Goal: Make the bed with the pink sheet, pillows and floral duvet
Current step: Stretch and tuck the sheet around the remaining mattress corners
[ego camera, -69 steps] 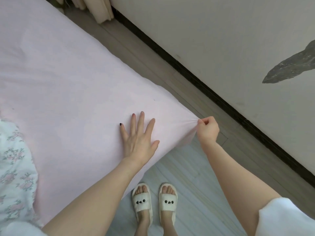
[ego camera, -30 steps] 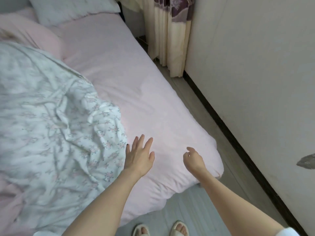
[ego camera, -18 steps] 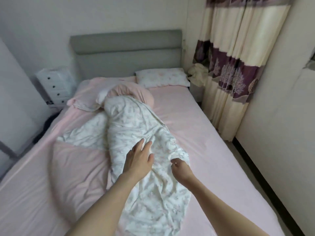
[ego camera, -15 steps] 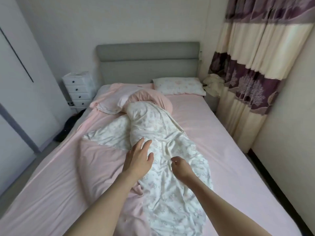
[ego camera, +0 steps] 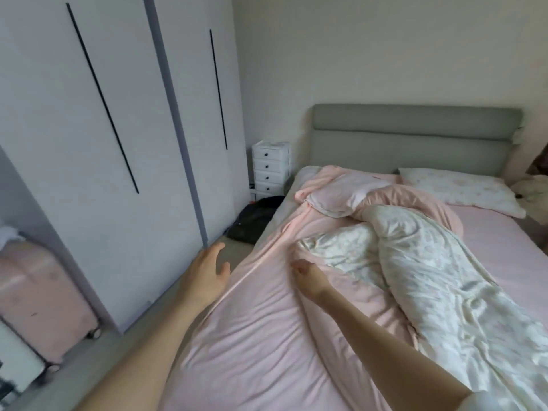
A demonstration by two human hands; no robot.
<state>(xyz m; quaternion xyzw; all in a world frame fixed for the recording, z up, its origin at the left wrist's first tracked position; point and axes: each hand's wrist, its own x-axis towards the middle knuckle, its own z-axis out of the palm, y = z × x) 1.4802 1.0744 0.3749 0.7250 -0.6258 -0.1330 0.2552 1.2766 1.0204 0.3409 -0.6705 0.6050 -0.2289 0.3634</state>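
The pink sheet (ego camera: 261, 336) covers the bed and lies wrinkled along its left edge. A crumpled floral duvet (ego camera: 430, 268) runs down the middle and right of the bed. A pink pillow (ego camera: 344, 197) lies askew near the grey headboard (ego camera: 415, 137), and a floral pillow (ego camera: 459, 194) sits flat at the far right. My left hand (ego camera: 207, 277) hovers open over the gap beside the bed's left edge, holding nothing. My right hand (ego camera: 308, 277) hangs above the sheet near the duvet's edge with loosely curled fingers, empty.
White wardrobe doors (ego camera: 118, 129) line the left wall across a narrow floor strip. A small white drawer unit (ego camera: 269, 167) stands by the headboard, with a black bag (ego camera: 252, 223) on the floor below. A pink suitcase (ego camera: 38, 301) stands at the near left.
My right hand let go of the sheet corner at the bed's right foot. The view swung up and left across the bed to its left side, and both hands moved over with it, empty.
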